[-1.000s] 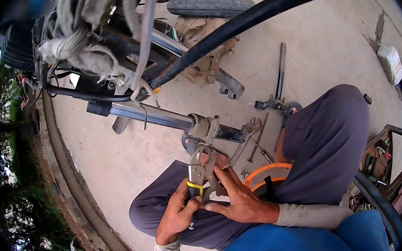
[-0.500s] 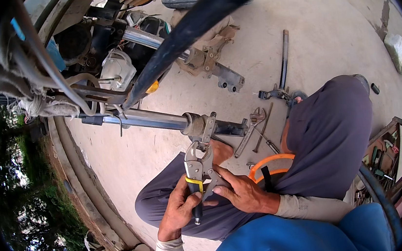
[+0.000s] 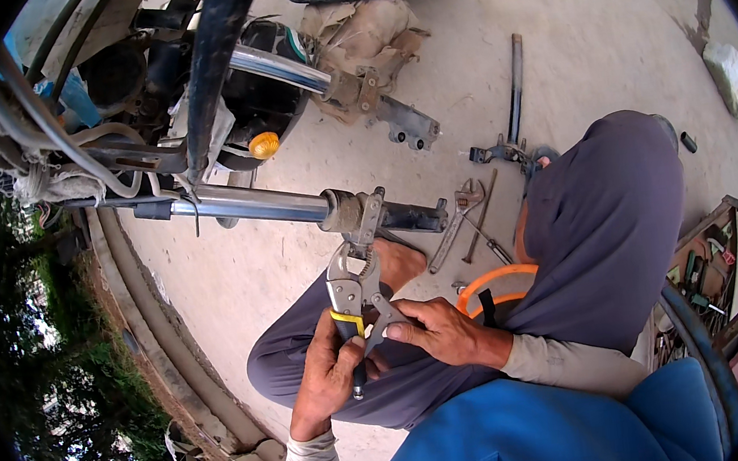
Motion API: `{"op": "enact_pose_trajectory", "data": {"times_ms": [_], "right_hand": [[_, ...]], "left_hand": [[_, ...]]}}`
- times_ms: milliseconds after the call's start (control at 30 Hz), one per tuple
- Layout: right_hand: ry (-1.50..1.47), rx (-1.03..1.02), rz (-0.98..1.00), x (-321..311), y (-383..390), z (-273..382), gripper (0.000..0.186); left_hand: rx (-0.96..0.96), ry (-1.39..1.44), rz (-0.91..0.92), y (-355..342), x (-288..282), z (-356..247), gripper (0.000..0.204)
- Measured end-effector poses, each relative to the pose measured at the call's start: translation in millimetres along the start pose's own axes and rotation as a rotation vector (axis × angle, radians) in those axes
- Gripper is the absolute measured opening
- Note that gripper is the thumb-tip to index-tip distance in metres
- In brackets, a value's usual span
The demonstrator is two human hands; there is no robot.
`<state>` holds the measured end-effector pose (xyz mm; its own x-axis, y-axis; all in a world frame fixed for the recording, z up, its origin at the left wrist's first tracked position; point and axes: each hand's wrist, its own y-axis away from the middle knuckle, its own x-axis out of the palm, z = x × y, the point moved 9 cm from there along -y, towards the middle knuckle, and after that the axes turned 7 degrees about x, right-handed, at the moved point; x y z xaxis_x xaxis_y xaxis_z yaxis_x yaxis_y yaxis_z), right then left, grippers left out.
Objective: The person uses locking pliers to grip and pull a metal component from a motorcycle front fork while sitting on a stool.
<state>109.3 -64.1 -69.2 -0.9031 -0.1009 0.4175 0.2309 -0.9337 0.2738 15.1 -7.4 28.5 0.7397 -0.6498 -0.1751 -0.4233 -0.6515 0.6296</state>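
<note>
Left hand [image 3: 325, 370] is gripping locking pliers [image 3: 345, 292] at 6 o'clock of the fork leg [image 3: 249, 204]. Right hand [image 3: 447, 335], now sitting farther from the left, is holding their lever [image 3: 382, 315], apparently keeping jaws apart.

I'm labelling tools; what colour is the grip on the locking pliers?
The grip is black with yellow trim, clearest in the head view.
</note>
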Motion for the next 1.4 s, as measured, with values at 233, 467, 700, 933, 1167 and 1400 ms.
{"op": "enact_pose_trajectory", "data": {"times_ms": [233, 467, 700, 933, 1167, 1400], "right_hand": [[0.078, 0.006, -0.063, -9.9, 3.1, 4.4, 0.046], [0.095, 0.076, 0.034, -6.1, 14.6, 18.9, 0.043], [-0.312, 0.298, 0.328, 33.5, 21.5, 24.9, 0.041], [-0.658, 0.161, 0.375, 71.6, 13.6, 47.4, 0.044], [-0.780, 0.114, 0.386, 86.1, 0.4, 70.5, 0.042], [-1.061, 0.200, 0.367, 98.8, -5.6, 76.8, 0.038]], "left_hand": [[0.060, 0.038, -0.084, 1.5, 5.9, 5.4, 0.033], [0.045, 0.125, -0.144, 15.6, 9.8, 0.8, 0.036], [-0.057, 0.011, -0.098, 25.0, -13.3, -25.7, 0.040], [-0.154, -0.084, -0.023, 23.7, -30.0, -72.4, 0.055], [-0.195, -0.288, 0.069, 7.8, -49.8, -110.0, 0.056], [-0.246, -0.501, 0.218, -13.6, -48.9, -134.1, 0.052]]}}
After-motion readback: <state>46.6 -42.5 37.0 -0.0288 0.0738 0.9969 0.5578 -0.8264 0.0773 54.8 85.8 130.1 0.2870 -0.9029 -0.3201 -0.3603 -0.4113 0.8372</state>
